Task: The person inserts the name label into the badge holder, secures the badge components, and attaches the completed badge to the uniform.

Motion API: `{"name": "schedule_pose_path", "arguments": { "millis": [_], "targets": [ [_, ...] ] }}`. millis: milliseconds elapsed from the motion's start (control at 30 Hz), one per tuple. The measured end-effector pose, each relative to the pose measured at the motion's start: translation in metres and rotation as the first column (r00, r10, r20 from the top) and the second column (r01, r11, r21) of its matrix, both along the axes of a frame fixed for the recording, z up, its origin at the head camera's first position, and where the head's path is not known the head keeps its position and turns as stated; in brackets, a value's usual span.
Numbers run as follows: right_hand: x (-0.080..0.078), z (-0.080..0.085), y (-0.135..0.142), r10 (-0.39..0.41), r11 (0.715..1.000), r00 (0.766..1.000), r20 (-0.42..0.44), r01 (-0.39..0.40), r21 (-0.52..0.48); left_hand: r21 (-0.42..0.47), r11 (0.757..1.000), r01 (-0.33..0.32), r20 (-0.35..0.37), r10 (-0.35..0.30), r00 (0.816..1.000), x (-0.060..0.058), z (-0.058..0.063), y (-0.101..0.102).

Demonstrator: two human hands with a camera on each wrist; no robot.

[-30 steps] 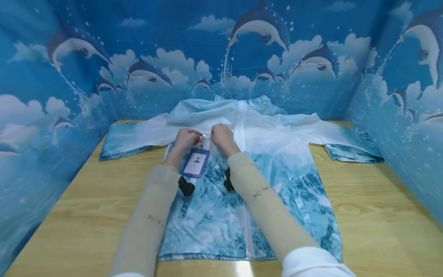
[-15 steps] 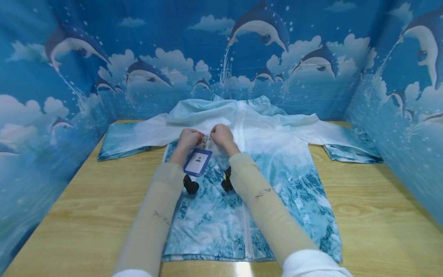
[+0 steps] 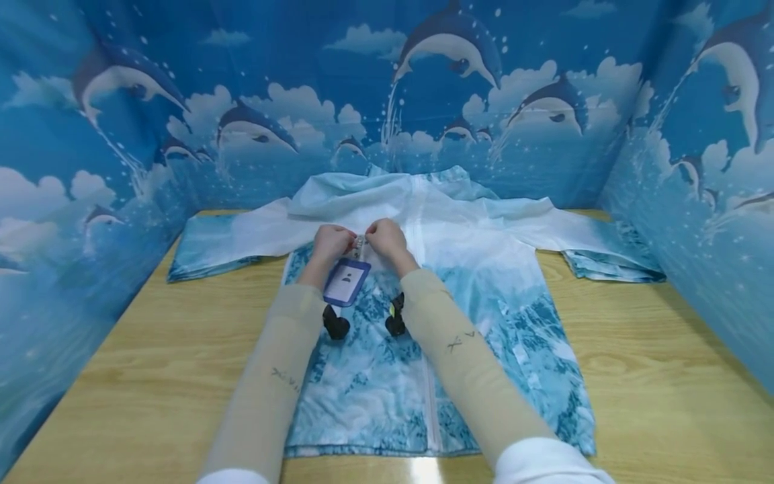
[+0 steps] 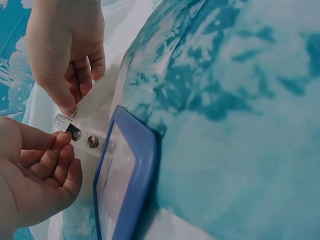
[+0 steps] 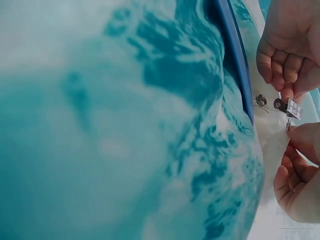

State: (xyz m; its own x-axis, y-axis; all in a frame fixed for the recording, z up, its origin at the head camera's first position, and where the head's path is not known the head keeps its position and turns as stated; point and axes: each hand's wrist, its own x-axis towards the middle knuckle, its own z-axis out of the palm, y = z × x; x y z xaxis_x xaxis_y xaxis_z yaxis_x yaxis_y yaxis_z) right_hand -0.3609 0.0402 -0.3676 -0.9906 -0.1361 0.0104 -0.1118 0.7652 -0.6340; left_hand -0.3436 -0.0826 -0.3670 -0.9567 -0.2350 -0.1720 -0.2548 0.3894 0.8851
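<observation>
A jacket (image 3: 502,316) in white and teal lies spread on the table. On its left-hand chest rests a blue-framed badge holder (image 3: 346,282), joined by a clear strap with a metal snap (image 4: 93,141) to a metal badge clip (image 4: 62,122). My left hand (image 3: 332,243) pinches the clip between thumb and fingers. Opposite it, my right hand (image 3: 388,240) pinches a small thin metal piece (image 5: 288,123) right beside the clip; whether it is part of the clip cannot be made out. The other fingers of both hands are curled.
The wooden table (image 3: 653,363) extends around the jacket. Its sleeves (image 3: 211,245) spread to both sides, their ends folded. A blue dolphin-print curtain (image 3: 326,60) encloses the back and sides. Black wrist cameras (image 3: 336,323) sit close above the jacket.
My left hand has shifted slightly right toward my right hand, and the badge holder has moved a little right with it. The right hand has barely moved.
</observation>
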Motion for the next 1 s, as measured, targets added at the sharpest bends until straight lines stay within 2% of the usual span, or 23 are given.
{"name": "schedule_pose_path", "arguments": {
  "millis": [233,567,867,1000],
  "targets": [
    [0.0009,-0.0029,0.0001,-0.022,0.999,1.000,0.005,0.022,-0.044,0.000,1.000,0.023,-0.017,-0.023,1.000,0.0025,-0.0002,-0.0013],
    [0.0020,-0.0086,-0.0036,-0.119,0.977,0.993,0.018,0.120,-0.177,-0.004,1.000,0.012,0.017,-0.012,1.000,-0.0005,-0.0016,-0.0008],
    [0.0038,-0.0080,-0.0044,-0.150,0.966,0.988,0.042,0.155,-0.205,-0.014,1.000,0.007,0.037,-0.006,0.999,-0.0024,-0.0031,-0.0011],
    [0.0030,-0.0090,-0.0038,-0.139,0.964,0.989,0.055,0.148,-0.220,0.008,1.000,0.006,0.033,-0.006,0.999,-0.0018,-0.0035,-0.0017]
  ]
}}
